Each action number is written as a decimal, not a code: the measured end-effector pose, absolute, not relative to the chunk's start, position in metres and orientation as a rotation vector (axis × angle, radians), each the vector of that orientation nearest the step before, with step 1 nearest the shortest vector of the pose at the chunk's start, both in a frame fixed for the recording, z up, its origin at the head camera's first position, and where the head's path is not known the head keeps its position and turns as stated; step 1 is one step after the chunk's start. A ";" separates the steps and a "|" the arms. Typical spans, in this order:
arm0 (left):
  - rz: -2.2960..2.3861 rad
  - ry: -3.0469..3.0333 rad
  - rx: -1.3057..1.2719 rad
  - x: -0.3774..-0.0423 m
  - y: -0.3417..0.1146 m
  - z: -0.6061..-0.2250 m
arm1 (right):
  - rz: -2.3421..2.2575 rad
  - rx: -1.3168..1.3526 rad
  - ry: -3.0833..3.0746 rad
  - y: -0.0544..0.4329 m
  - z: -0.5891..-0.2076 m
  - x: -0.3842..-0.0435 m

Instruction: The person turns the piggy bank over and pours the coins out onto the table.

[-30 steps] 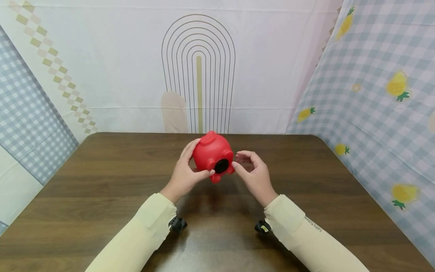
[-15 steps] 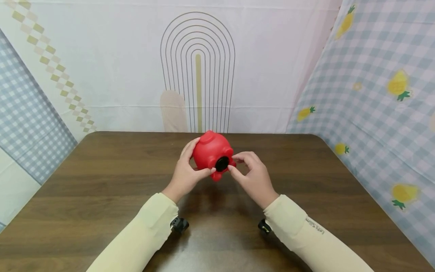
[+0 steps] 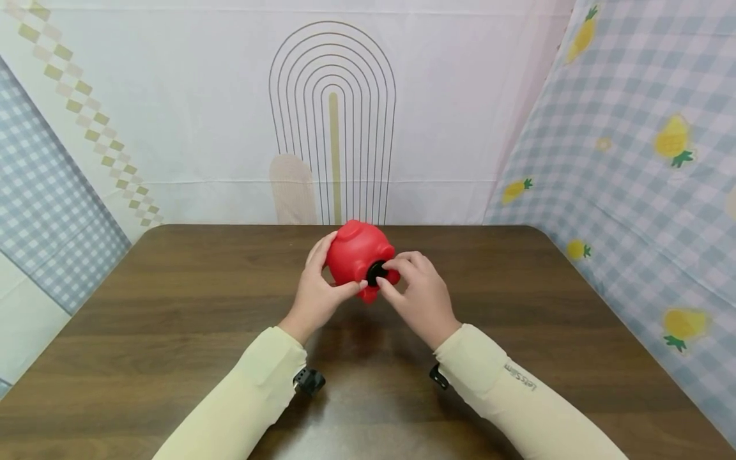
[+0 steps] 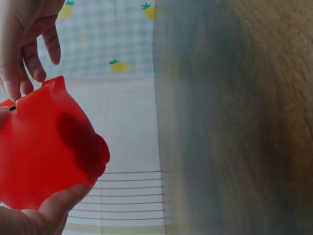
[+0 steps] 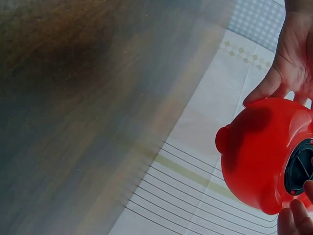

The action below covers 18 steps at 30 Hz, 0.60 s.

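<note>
A round red piggy bank point(image 3: 356, 252) with stubby feet is held up over the table, tilted so that its underside faces toward the right hand. My left hand point(image 3: 315, 292) grips it from the left, fingers spread along its far side and thumb near the bottom edge. A round black plug point(image 5: 297, 169) with a raised ridge sits in the underside. My right hand point(image 3: 422, 297) has thumb and forefinger bent at this plug, pinching at its middle. In the left wrist view the plug is mostly hidden behind the red body.
Beneath the hands lies a dark brown wooden table point(image 3: 368, 396). A white cloth with printed arches point(image 3: 460, 115) hangs behind it, and a blue checked cloth point(image 3: 627, 211) with pineapples hangs at the right. Both wrists carry small black cameras point(image 3: 309, 381).
My right hand has moved left from beside the piggy bank onto the black plug, thumb and forefinger drawing in. The left hand keeps its hold, and the piggy bank has turned slightly.
</note>
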<state>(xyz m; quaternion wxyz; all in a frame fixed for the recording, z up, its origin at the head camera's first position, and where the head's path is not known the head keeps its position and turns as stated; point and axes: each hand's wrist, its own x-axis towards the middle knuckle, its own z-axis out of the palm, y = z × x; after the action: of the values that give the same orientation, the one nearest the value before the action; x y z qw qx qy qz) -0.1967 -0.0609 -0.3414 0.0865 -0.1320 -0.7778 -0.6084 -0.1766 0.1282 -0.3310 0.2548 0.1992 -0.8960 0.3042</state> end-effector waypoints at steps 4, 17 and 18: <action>-1.810 -2.295 -0.387 -0.197 -0.060 -0.343 | 0.734 0.542 -2.420 0.126 -0.332 -0.178; -1.792 -2.278 -0.355 -0.197 -0.057 -0.342 | 0.543 0.561 -2.266 0.119 -0.339 -0.182; -1.791 -2.281 -0.352 -0.197 -0.057 -0.342 | 0.542 0.565 -2.255 0.118 -0.339 -0.182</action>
<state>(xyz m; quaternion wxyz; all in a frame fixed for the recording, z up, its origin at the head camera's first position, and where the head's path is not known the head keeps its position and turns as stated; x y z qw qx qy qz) -0.1973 -0.0569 -0.3420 0.1099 -0.1197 -0.7760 -0.6094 -0.1824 0.1182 -0.3395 0.3687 0.2199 -0.8782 0.2109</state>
